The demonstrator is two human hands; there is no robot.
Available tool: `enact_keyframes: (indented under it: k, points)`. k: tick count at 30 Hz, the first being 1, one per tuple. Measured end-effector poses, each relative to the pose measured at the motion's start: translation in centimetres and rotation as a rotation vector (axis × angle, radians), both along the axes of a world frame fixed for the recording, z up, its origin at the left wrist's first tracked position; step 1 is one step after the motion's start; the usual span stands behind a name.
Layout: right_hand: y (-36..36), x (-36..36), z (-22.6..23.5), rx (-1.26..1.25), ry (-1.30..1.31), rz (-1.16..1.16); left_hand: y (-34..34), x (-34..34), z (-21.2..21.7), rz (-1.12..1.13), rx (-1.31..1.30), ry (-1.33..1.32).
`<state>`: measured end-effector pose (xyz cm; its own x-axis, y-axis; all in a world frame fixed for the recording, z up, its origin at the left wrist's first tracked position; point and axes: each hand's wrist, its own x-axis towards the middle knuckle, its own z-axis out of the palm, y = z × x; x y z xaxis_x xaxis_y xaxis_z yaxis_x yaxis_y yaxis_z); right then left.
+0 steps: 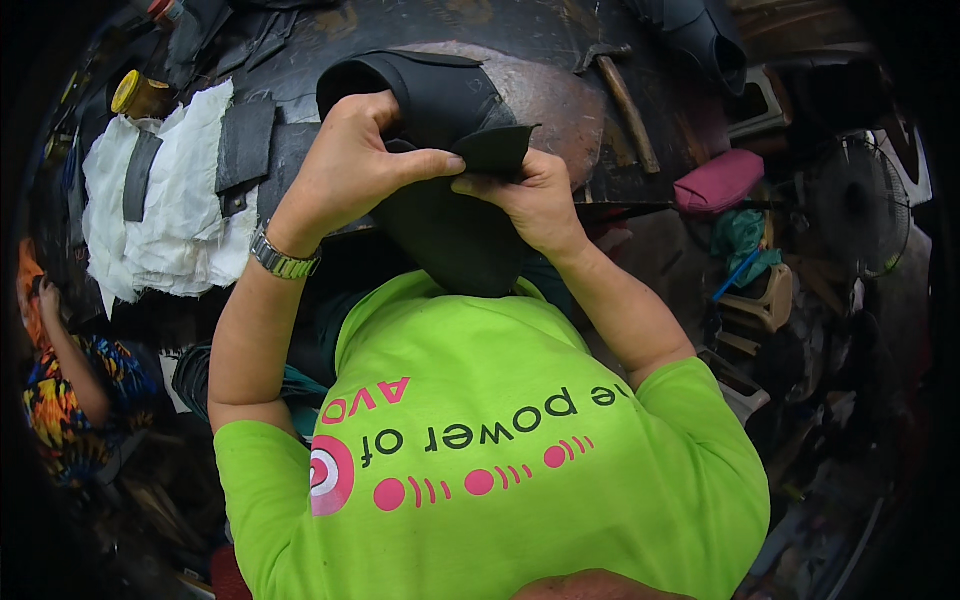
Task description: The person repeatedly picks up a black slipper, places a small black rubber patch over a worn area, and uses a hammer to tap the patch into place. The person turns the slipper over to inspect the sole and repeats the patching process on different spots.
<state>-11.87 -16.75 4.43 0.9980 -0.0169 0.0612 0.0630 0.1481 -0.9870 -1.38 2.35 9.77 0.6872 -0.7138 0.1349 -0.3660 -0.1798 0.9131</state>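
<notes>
Right up close, a lime-green, short-sleeved T-shirt [560, 440] with pink and black print fills the foreground, bare forearms angling up and inward from its sleeves. On the left wrist, a watch with a silver metal band [285, 264]. Now the hands, and both are busy! The left hand [348, 145] arches over a black, curved, tube-shaped piece of leather-like material [440, 105], thumb stretched flat across it toward the right, fingers mostly hidden around its open end. The right hand [535, 200] pinches the same piece from the other side, thumb in front, fingertips tucked out of sight behind a raised flap. Neither is spread wide, and the two thumb tips sit near each other. The piece is held at the bench's near edge, its round mouth facing upper left, its lower part hanging down to the shirt front.

Just beyond, on the dark, worn bench [540, 30], lies a smooth grey-brown slab [565, 110], with a wooden-handled hammer [628, 115] to its right. Over on the left, crumpled white cloth-like sheets [185, 215] carry a narrow black strip [141, 178] and, at their edge, a black rectangular piece [245, 143]. Behind those, a jar with a yellow lid [138, 94] lies tipped, and off to the far right, a rounded pink pouch [718, 182]
</notes>
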Motion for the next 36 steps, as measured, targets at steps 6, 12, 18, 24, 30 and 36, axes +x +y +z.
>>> enact_keyframes:
  k: [6, 12, 18, 24, 30, 36]
  points:
    - [0.2, -0.1, -0.2, -0.016, 0.026, -0.021, -0.2, -0.2, -0.7, 0.002, -0.072, 0.018]
    - [-2.0, -0.1, 3.9, -0.748, 0.140, 0.001, 0.4, -0.4, -1.0, 0.004, -0.080, 0.054]
    - [-3.0, 0.4, 5.8, -0.270, -0.237, -0.274, 0.2, -0.7, -1.2, 0.010, -0.124, 0.029]
    - [-1.5, 1.0, 4.3, -0.254, -0.207, -0.235, -0.1, -1.3, -1.1, 0.029, -0.175, 0.067]
    - [-1.1, 1.7, 3.9, -0.210, -0.174, -0.252, 0.4, -1.2, -1.3, 0.039, -0.125, 0.052]
    - [-1.4, 2.0, 4.1, -0.159, -0.039, -0.212, 0.4, -1.6, -2.0, 0.059, -0.148, 0.099]
